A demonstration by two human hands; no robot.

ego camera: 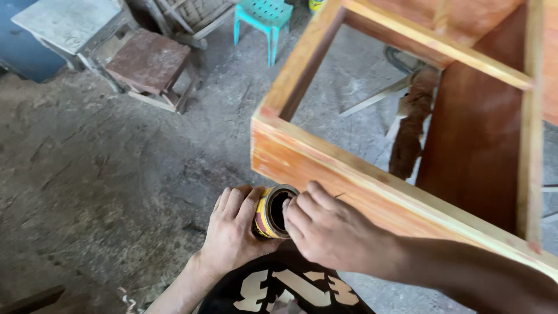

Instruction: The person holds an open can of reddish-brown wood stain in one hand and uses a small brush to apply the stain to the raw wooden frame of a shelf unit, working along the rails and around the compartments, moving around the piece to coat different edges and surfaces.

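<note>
My left hand (232, 227) wraps around a small yellow and dark tin can (268, 213), held tilted with its open mouth facing right. My right hand (325, 229) is at the can's mouth, fingertips bent on or into the rim; whatever those fingers pinch is hidden. Both hands sit just below the near corner of an orange-stained wooden frame (325, 168), an open box-like piece of furniture that fills the right side of the head view.
Rough grey concrete floor (116, 174) spreads to the left. A small brown wooden stool (152, 64) and a pale bench (67, 23) stand at the back left, a teal plastic chair (264, 17) at the back. A stained brown rag (410, 125) hangs inside the frame.
</note>
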